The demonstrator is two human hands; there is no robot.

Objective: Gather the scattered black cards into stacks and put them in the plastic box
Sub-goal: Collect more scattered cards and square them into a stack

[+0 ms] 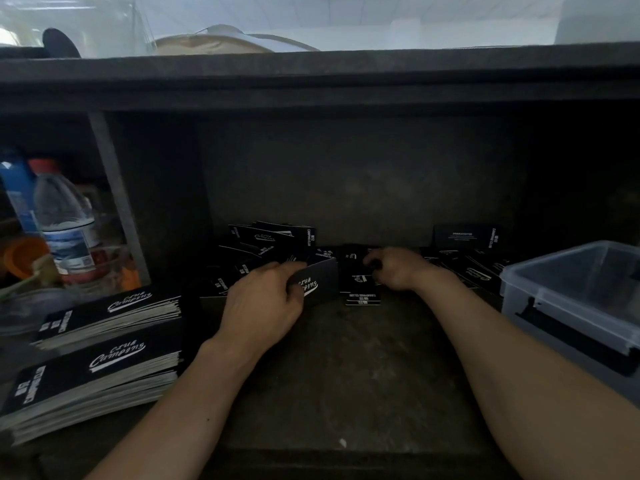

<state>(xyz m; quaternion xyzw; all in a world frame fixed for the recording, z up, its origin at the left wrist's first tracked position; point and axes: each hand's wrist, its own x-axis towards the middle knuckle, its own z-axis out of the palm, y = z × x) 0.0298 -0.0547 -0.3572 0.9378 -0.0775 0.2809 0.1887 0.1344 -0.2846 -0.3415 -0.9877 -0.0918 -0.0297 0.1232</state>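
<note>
Scattered black cards lay at the back of the dark table, both hands among them.

The left hand held a small held stack tilted on edge, its grip pinching the stack between thumb and curled fingers. The right hand lay just beside it, fingers curled down onto the loose cards; whether this grip pinched a card could not be told. One card leaned on the back wall. Two tall finished stacks sat at the left edge. The plastic box stood open at the right, well apart from them. A water bottle stood far left.
</note>
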